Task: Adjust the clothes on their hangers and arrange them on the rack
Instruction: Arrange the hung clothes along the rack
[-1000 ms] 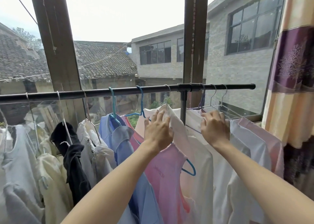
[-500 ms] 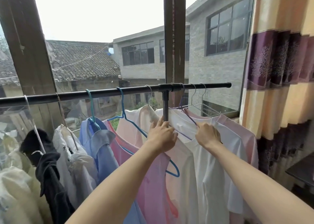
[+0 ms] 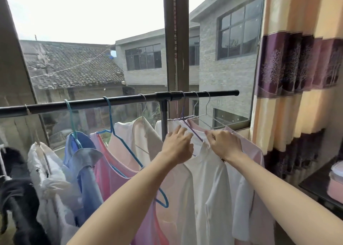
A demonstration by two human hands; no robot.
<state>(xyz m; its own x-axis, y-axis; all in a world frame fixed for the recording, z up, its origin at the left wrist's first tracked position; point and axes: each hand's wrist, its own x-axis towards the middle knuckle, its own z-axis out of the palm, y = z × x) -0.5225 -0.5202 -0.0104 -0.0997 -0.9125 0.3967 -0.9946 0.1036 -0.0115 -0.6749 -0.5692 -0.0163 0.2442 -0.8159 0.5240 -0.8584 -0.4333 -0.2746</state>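
At the far left of the frame a black garment (image 3: 18, 198) hangs low, beside a white crumpled shirt (image 3: 48, 179), then a blue shirt (image 3: 87, 178) on a teal hanger (image 3: 71, 122) and a pink top (image 3: 111, 176) on a blue hanger (image 3: 126, 148), all hooked over the black rack rail (image 3: 111, 102) that crosses the middle of the frame. Right of centre, the left hand (image 3: 177, 148) curls its fingers around the collar of a white buttoned shirt (image 3: 206, 189), which hangs on a purple hanger (image 3: 191, 129). Just right, the right hand (image 3: 224, 145) pinches the same shirt's other shoulder. A pale pink shirt (image 3: 254, 151) hangs just beside it. A striped curtain (image 3: 297, 77) fills the right edge
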